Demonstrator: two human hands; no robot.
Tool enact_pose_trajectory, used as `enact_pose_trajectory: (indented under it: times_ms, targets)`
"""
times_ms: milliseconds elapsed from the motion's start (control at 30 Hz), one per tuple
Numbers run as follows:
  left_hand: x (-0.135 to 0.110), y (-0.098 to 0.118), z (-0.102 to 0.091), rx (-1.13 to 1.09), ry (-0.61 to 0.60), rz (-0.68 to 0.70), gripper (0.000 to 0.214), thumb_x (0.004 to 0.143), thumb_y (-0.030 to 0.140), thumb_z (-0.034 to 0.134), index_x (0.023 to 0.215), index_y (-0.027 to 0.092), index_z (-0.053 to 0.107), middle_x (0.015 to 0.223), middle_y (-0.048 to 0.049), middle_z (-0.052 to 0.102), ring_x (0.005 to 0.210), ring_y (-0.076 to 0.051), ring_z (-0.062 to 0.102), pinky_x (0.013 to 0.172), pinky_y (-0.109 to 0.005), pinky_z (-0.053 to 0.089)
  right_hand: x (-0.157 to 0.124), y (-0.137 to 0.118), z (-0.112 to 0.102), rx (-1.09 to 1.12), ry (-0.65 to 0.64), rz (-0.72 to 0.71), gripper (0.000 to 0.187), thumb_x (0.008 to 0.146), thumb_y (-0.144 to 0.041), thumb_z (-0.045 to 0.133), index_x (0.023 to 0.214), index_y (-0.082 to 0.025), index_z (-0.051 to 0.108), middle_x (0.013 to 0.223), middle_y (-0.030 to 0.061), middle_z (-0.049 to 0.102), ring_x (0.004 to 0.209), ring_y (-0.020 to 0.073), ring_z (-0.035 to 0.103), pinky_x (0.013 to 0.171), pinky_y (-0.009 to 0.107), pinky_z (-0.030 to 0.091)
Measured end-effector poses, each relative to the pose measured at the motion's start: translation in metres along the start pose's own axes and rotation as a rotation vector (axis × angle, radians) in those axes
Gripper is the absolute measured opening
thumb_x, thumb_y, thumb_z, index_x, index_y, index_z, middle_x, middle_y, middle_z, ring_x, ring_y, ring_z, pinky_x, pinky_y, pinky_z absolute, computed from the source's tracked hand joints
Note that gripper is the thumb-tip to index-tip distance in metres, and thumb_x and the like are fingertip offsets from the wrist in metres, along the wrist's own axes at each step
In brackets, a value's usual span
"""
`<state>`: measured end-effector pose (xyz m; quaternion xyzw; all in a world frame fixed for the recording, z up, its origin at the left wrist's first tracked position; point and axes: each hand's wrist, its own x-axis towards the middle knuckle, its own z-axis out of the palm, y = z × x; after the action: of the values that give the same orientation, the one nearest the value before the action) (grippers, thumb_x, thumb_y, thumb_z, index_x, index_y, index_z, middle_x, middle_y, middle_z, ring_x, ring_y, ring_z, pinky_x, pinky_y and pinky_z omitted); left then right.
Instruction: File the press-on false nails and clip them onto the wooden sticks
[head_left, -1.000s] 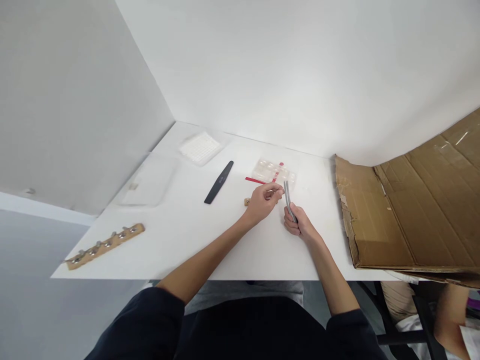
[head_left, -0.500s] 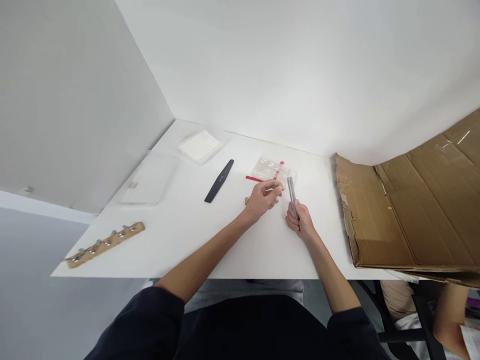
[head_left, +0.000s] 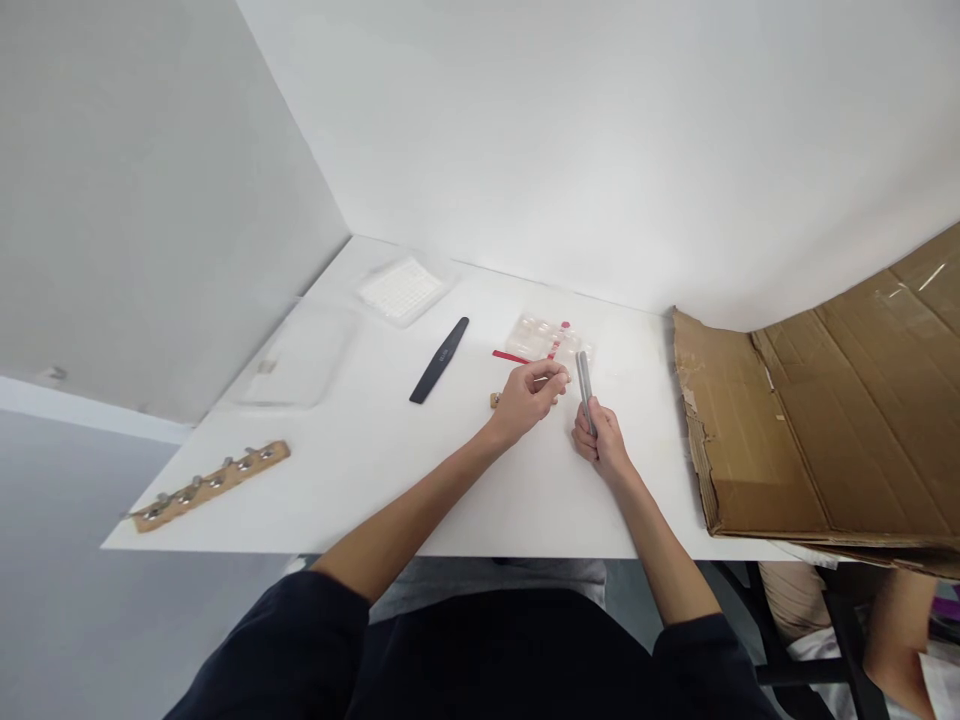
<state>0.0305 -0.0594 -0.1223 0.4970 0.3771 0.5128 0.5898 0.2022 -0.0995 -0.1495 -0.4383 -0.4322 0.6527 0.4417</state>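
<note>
Gripping a slim, flat grey file, the right hand is curled into a fist around its lower half; the matte strip rises from the fist, tilted slightly away. The left hand sits just beside it, thumb and fingertips pressed together over something too small to make out. A small tan wooden block lies at that hand's left edge. Both hands rest on the smooth white table, near a clear, blistered plastic tray and a thin red strip. Farther left lie a long black file with tapered ends and a tan wooden bar set with shiny metal studs. Creased brown cardboard lies at the right.
</note>
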Motion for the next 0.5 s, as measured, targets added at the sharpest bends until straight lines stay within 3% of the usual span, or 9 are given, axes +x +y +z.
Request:
enact_pose_trajectory:
  times_ms: [233, 367, 433, 500]
  targets:
    - [-0.0001, -0.0034, -0.0008, 0.009, -0.050, -0.015, 0.031, 0.086, 0.047, 0.077, 0.085, 0.017, 0.067, 0.073, 0.0011, 0.062, 0.041, -0.003, 0.039, 0.041, -0.023, 0.035, 0.0000, 0.0046, -0.0019, -0.106, -0.067, -0.034, 0.067, 0.087, -0.084, 0.062, 0.064, -0.024, 0.044, 0.046, -0.0108, 0.026, 0.037, 0.0056, 0.018, 0.034, 0.022, 0.014]
    - [-0.0009, -0.0061, 0.0009, 0.059, -0.067, 0.044, 0.028, 0.088, 0.044, 0.076, 0.084, 0.018, 0.068, 0.068, 0.0029, 0.060, 0.051, -0.007, 0.050, 0.067, -0.029, 0.056, 0.0001, 0.0054, -0.0008, -0.125, -0.049, -0.044, 0.067, 0.087, -0.086, 0.061, 0.065, -0.024, 0.043, 0.047, -0.0107, 0.026, 0.037, 0.0055, 0.019, 0.034, 0.022, 0.015]
    - [-0.0017, -0.0059, 0.0020, 0.070, -0.072, 0.061, 0.026, 0.089, 0.043, 0.074, 0.084, 0.018, 0.068, 0.067, 0.0034, 0.058, 0.056, -0.009, 0.054, 0.077, -0.031, 0.059, 0.0005, 0.0047, -0.0003, -0.121, -0.048, -0.036, 0.068, 0.086, -0.086, 0.061, 0.065, -0.024, 0.043, 0.047, -0.0109, 0.025, 0.037, 0.0055, 0.019, 0.034, 0.022, 0.015]
    - [-0.0028, -0.0036, 0.0028, 0.073, -0.065, 0.070, 0.027, 0.088, 0.043, 0.074, 0.082, 0.018, 0.068, 0.067, 0.0030, 0.059, 0.058, -0.009, 0.055, 0.077, -0.030, 0.059, 0.0018, 0.0041, -0.0001, -0.110, -0.023, -0.017, 0.068, 0.085, -0.086, 0.063, 0.064, -0.024, 0.043, 0.047, -0.0114, 0.024, 0.037, 0.0052, 0.018, 0.034, 0.021, 0.015]
